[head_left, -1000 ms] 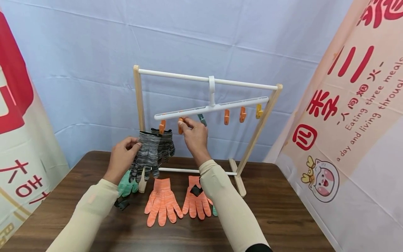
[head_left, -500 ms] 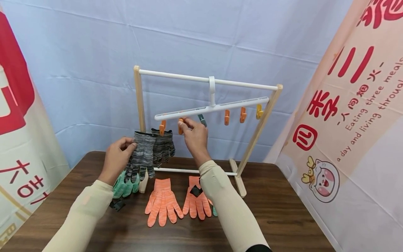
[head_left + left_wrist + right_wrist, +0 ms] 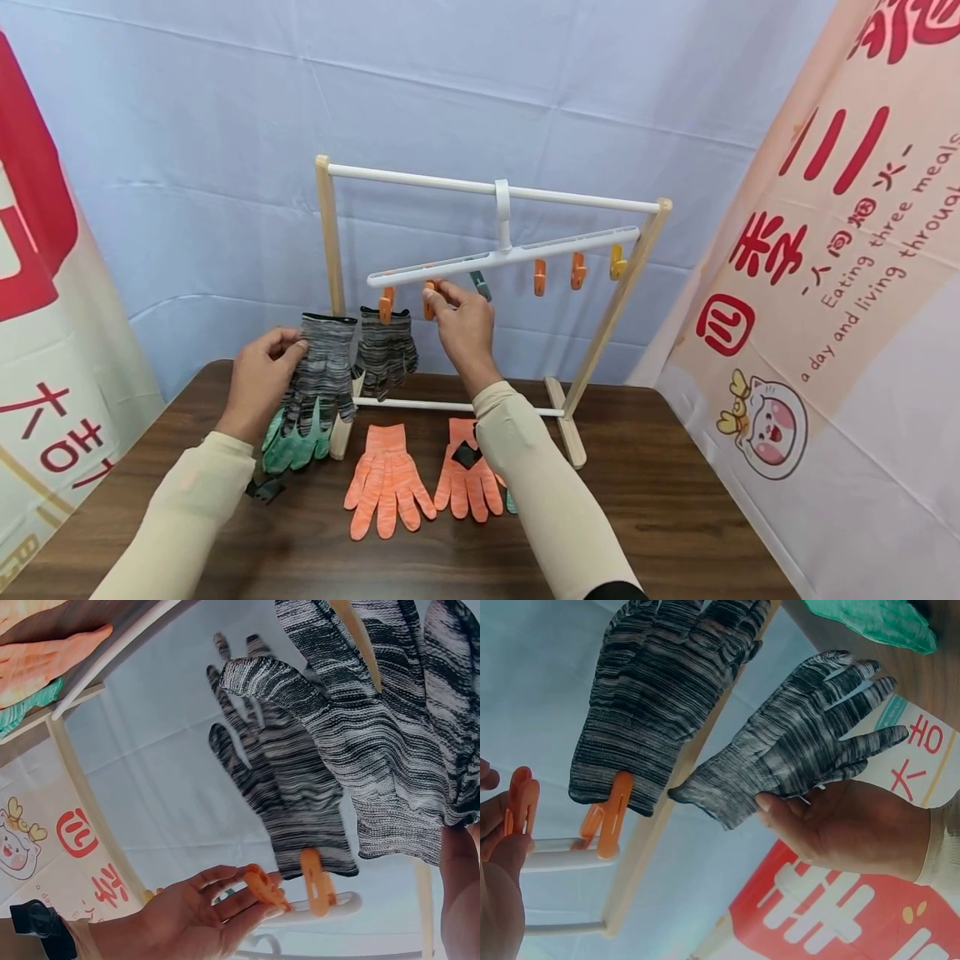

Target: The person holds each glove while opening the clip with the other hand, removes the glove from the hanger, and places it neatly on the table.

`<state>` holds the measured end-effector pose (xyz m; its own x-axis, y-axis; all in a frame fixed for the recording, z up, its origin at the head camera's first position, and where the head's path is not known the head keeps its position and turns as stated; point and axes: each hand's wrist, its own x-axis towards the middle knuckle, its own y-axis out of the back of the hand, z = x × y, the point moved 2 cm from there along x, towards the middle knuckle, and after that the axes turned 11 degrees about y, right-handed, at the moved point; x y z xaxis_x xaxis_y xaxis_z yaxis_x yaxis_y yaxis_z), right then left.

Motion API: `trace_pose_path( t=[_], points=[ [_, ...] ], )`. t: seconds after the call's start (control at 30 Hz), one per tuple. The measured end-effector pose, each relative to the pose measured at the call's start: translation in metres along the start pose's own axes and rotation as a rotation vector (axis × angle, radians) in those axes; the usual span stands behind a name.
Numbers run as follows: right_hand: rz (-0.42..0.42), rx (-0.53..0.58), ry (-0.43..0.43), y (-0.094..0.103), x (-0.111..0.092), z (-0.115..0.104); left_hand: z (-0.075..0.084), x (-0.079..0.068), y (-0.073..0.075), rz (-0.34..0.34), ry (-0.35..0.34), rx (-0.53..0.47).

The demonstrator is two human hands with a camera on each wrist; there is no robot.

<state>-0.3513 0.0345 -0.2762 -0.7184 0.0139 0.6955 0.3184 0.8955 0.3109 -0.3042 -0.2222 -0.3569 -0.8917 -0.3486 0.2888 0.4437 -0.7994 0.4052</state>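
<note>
My left hand (image 3: 258, 375) pinches a grey-and-black striped knit glove (image 3: 321, 362) near its cuff, fingers of the glove hanging down. Its mate, another striped glove (image 3: 387, 352), hangs from the orange clothespin (image 3: 386, 306) at the left end of a white hanger (image 3: 457, 268). With thumb and fingers, my right hand (image 3: 467, 323) pinches the second orange clothespin (image 3: 430, 300), just under the hanger. That clothespin (image 3: 264, 888) has no glove in it in the left wrist view. In the right wrist view the held glove (image 3: 769, 754) is apart from the hanging one.
A wooden rack (image 3: 328, 233) carries the hanger, which tilts down to the left. Teal (image 3: 481, 286), orange (image 3: 540, 277) and yellow (image 3: 617, 262) clothespins hang rightward. Orange gloves (image 3: 387, 479) lie on the brown table (image 3: 645, 517); a green glove (image 3: 296, 446) lies left.
My left hand has moved left with the striped glove, opening a gap between it and the hanging glove. My right hand has stayed on the orange clothespin.
</note>
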Motion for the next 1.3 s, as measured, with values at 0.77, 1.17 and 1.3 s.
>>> trace_pose_path(
  t=[0.77,1.17,1.3],
  points=[
    [-0.010,-0.001,0.019,0.003,-0.003,0.004,-0.057,0.018,0.025,0.019,0.190,0.147],
    [-0.007,-0.013,0.050,0.004,-0.001,0.004,-0.085,0.032,0.040,0.013,0.247,0.166],
    [-0.012,-0.015,0.039,0.003,-0.001,0.006,-0.096,0.035,0.042,0.012,0.286,0.166]
  ],
)
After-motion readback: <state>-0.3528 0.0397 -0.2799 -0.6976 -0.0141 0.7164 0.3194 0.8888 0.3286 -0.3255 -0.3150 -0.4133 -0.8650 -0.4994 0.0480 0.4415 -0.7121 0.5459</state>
